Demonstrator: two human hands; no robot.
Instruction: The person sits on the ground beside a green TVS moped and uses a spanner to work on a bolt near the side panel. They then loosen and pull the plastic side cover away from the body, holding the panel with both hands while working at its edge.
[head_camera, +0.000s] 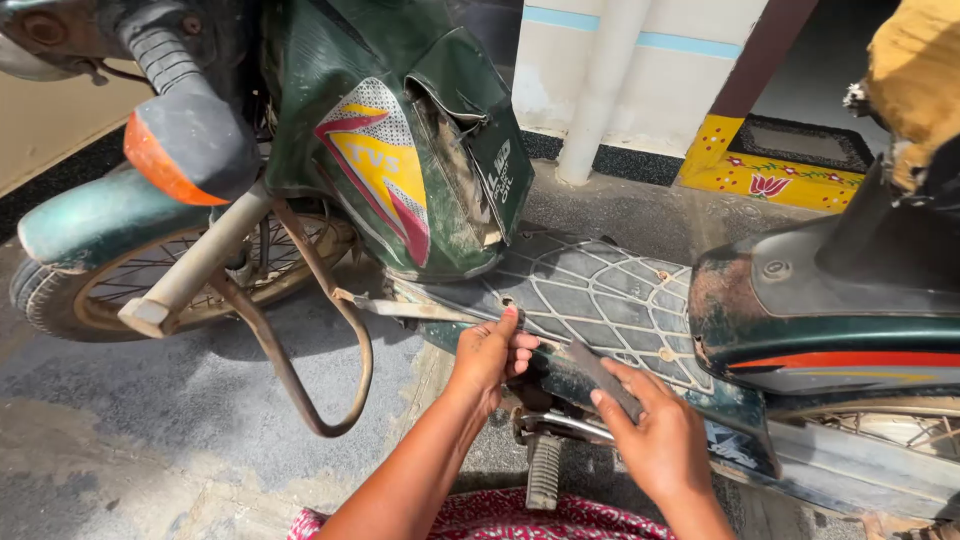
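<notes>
From my view, the front wheel (130, 285) sits far left under the orange indicator (185, 150). My left hand (490, 350) presses loosely curled fingers on the moped's green footboard (610, 300). My right hand (655, 430) grips a flat dark tool (605, 378) against the footboard's edge.

Your left hand (492, 352) covers the edge of the footboard (600, 295), so what its fingertips touch stays hidden from you. The seat (915, 80) and rear wheel (900, 428) run off the right edge; the handlebar (150, 45) is cropped above.
</notes>
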